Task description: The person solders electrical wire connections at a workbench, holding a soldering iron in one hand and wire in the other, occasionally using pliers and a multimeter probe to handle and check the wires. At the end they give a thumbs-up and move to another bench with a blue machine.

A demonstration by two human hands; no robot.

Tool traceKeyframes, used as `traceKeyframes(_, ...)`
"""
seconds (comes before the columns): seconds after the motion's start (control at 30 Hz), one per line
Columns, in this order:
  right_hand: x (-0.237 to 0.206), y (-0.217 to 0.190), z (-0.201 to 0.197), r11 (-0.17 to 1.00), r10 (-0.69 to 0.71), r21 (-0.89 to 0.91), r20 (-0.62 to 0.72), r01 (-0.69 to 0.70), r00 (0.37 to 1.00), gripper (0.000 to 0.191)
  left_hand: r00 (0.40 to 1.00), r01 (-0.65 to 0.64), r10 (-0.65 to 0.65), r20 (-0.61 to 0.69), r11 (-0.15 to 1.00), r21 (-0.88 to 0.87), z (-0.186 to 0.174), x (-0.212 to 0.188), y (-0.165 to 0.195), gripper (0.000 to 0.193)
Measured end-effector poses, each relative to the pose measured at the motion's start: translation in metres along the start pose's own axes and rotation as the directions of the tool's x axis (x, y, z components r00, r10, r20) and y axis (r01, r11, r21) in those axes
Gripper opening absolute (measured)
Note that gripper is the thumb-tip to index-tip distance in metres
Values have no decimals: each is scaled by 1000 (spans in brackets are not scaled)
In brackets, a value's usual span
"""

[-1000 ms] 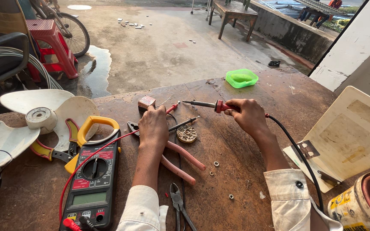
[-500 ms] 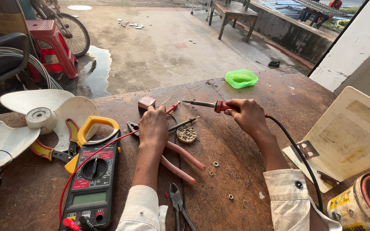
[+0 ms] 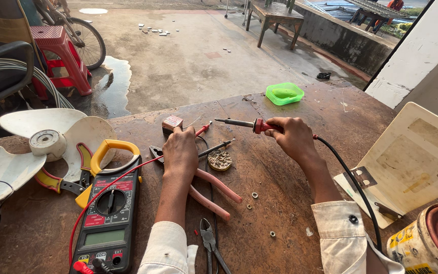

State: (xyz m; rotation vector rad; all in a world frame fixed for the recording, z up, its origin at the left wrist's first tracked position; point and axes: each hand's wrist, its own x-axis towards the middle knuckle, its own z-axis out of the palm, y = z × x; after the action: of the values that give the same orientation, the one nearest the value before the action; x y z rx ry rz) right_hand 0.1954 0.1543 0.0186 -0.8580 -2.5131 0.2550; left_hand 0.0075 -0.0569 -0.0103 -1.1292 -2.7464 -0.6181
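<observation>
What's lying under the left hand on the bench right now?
Pink-handled pliers run out from beneath the left hand; their jaws poke out at its left. The fingertips touch a small reddish block. Whatever the palm covers is hidden.

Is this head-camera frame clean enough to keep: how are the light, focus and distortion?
Head view: soft daylight, warm on the wall at right, no harsh glare; the left hand, the right hand and the soldering iron are sharp, no motion blur; wide-angle bending shows at the edges, stretching the fan blade; the puddle reflects mildly.
</observation>
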Motion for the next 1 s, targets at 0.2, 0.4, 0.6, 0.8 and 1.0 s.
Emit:
traceKeyframes(0.2,0,1,1,1000,-29,0,-14,29,999,32,1000,2,-2,-14,999,-34,-2,-1,1,20)
traceKeyframes(0.4,1,3,3,1000,-29,-5,-15,29,999,33,1000,17,-16,11,996,-86,-5,-1,1,24)
traceKeyframes(0.6,2,5,4,1000,-22,-12,-9,22,1000,33,1000,26,-25,8,994,-108,-5,-1,0,23)
traceKeyframes(0.8,2,6,5,999,-50,0,-19,50,999,33,999,30,-28,15,993,-118,-6,-2,0,21)
traceKeyframes(1.0,2,5,5,999,-38,-3,-3,38,999,32,1000,26,-25,10,993,-112,-4,-2,0,21)
